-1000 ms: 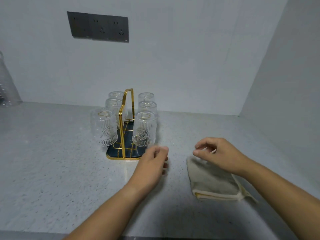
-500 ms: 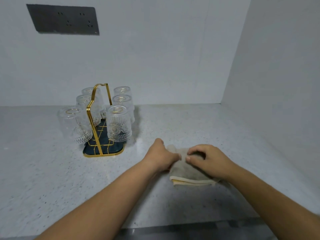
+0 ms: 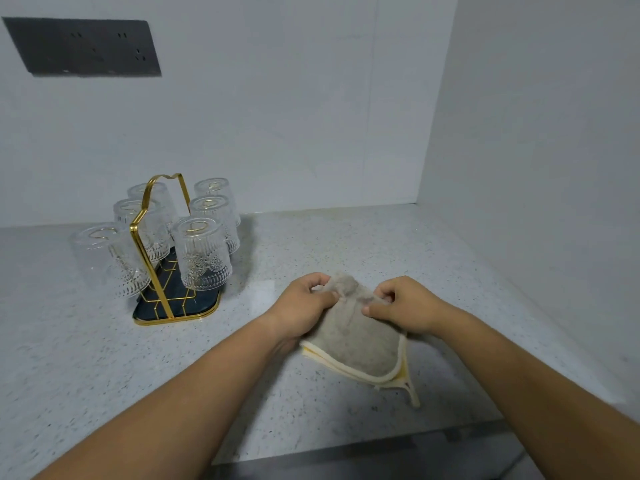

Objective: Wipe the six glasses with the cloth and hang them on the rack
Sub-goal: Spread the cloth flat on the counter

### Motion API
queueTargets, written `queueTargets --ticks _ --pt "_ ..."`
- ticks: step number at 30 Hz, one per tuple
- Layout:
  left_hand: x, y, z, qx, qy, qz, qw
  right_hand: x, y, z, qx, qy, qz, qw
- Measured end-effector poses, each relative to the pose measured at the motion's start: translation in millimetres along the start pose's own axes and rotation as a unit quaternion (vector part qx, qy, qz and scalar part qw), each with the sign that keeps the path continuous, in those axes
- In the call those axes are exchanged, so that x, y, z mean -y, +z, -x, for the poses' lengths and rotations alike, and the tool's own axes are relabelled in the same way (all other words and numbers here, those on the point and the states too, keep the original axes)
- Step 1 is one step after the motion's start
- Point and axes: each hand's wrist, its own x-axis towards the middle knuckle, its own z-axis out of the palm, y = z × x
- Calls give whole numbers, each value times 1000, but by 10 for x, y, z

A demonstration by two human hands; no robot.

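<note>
Left hand (image 3: 304,308) and right hand (image 3: 407,306) both closed on the top edge of the folded beige terry cloth with cream-yellow trim (image 3: 356,341); thumbs and fingers pinch it from either side, hands near each other. Upper part of the cloth is lifted and bunched between the hands; the lower corner with its small loop lies on the speckled light grey stone surface (image 3: 346,244).

To the left of the hands, apart from them, stands the gold wire rack with arched handle and dark blue base tray (image 3: 157,268). Six clear ribbed glasses with embossed pattern hang on it upside down, three on each side of the handle:
- near right glass (image 3: 201,254)
- middle right glass (image 3: 216,220)
- far right glass (image 3: 216,190)
- near left glass (image 3: 107,259)
- middle left glass (image 3: 133,220)
- far left glass (image 3: 154,197), partly hidden behind the handle

Dark grey socket panel (image 3: 83,48) on the white wall, upper left
</note>
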Motion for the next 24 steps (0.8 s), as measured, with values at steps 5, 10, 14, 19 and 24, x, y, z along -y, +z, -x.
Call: queueTargets --ticks 5,10,14,19,24 --pt "-112 65 -156 52 15 -124 991 -101 -148 311 -84 2 -118 989" --pt "-182 313 -278 183 -38 -58 981 -239 -327 608 -172 47 -192 965" --pt "-194 644 -367 228 -33 -48 972 -448 -436 828 -220 88 -255 938" --pt "-252 959 -495 244 8 -120 962 -684 -479 998 -287 118 -326 893" --pt "-343 1354 -683 168 54 -131 975 -775 -506 1119 -326 178 -459 807"
